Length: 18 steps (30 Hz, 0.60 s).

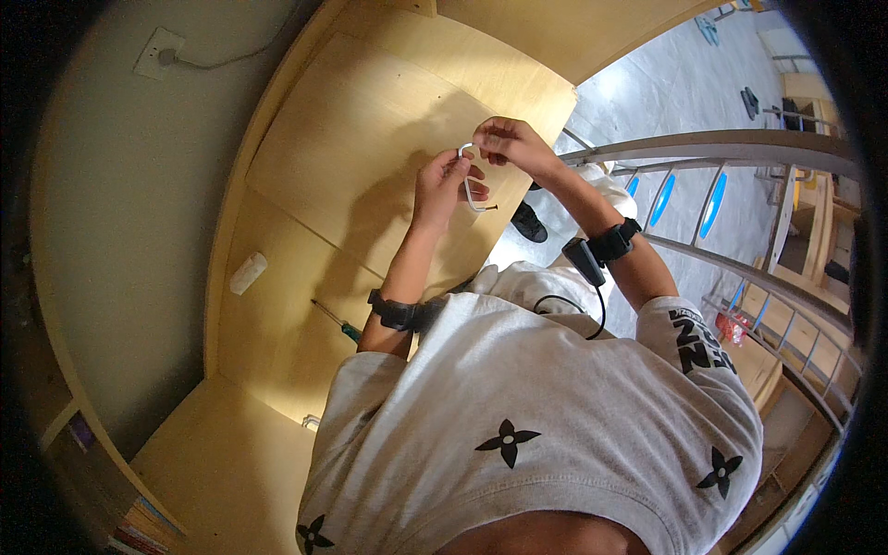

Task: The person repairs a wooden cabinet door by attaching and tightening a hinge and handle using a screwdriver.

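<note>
My left hand (438, 190) is closed around a white U-shaped pull handle (469, 196), held above the wooden board. A dark screw (491, 208) sticks out from the handle's lower end. My right hand (514, 148) is closed in a pinch at the handle's upper end. Whatever lies between its fingertips is too small to make out. A screwdriver (351, 331) with a green grip rests on the board beside my left forearm, its grip partly hidden by that arm.
Under my hands is a pale wooden board (324, 120) with raised edges. On it lies a small white object (248, 274). A metal bed rail (703, 148) with a ladder runs along the right, above a grey floor. A wall socket (162, 54) with a cable is at upper left.
</note>
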{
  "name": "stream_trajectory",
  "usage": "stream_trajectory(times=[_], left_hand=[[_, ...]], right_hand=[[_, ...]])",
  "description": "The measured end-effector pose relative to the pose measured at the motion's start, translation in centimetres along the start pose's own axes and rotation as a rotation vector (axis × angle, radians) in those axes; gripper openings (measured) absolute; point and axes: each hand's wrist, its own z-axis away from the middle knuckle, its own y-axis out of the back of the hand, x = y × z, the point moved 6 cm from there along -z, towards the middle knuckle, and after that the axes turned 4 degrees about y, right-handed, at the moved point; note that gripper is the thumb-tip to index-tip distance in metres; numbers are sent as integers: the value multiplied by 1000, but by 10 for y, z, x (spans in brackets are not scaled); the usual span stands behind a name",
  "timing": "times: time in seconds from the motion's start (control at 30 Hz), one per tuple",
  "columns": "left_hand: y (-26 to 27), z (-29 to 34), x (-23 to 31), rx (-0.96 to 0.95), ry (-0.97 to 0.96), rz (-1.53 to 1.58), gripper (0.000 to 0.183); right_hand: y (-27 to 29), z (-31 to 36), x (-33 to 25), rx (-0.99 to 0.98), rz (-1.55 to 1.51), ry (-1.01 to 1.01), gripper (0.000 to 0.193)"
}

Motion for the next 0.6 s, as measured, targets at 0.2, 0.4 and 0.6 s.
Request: stream_trajectory(times=[0.2, 0.4, 0.6], left_hand=[[-4, 1, 1, 28, 34, -24, 19], [-7, -2, 16, -10, -38, 6, 22], [-9, -3, 19, -37, -3, -11, 20]], right_hand=[[1, -2, 24, -95, 108, -226, 29], [-3, -1, 0, 11, 66, 185, 25], [4, -7, 13, -6, 78, -280, 26]])
